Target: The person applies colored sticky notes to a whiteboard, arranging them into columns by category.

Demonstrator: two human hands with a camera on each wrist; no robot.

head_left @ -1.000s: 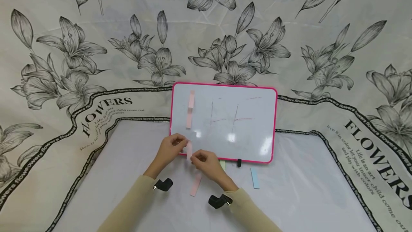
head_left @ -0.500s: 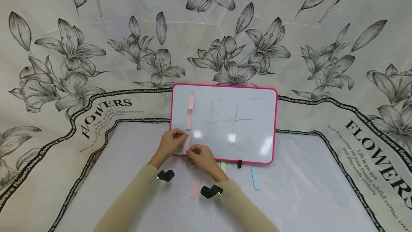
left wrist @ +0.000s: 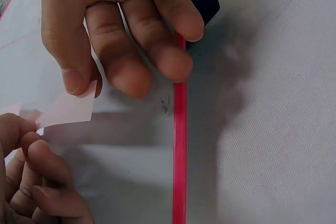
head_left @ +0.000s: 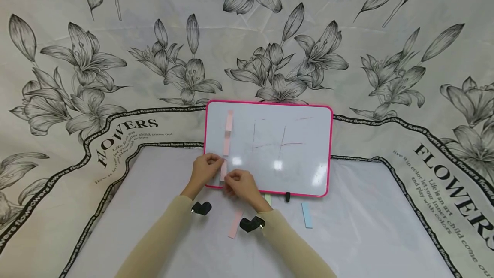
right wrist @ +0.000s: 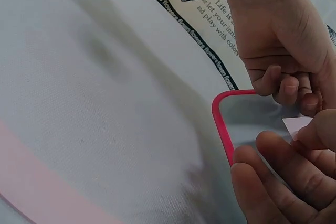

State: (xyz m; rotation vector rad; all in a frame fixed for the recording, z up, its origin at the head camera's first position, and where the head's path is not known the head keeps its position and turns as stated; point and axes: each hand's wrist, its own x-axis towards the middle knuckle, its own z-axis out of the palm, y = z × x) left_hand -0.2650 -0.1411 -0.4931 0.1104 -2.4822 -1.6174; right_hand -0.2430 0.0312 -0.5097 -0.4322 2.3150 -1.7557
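A pink paper strip (head_left: 223, 171) is pinched at both ends over the lower left part of a pink-framed whiteboard (head_left: 266, 170). My left hand (head_left: 203, 170) pinches its upper end; in the left wrist view that hand's fingers (left wrist: 50, 169) hold the strip (left wrist: 68, 107) from the lower left. At the near end, thumb and forefinger of my right hand (head_left: 243, 186) grip it, the other fingers (left wrist: 122, 72) loosely bent. Above the held strip, two pink strips (head_left: 229, 120) lie end to end on the board. Whether the held strip touches the board I cannot tell.
On the white table (head_left: 347, 235) lie another pink strip (head_left: 235, 225) and a blue strip (head_left: 306, 215). A green strip (head_left: 268, 200) shows partly at the board's near edge, beside a black clip-like piece (head_left: 287, 197). Faint red and dark lines mark the board.
Both hands have moved the held strip slightly up and left, from the board's near edge onto its surface. It now lines up below the two pink strips. Both hands still grip it.
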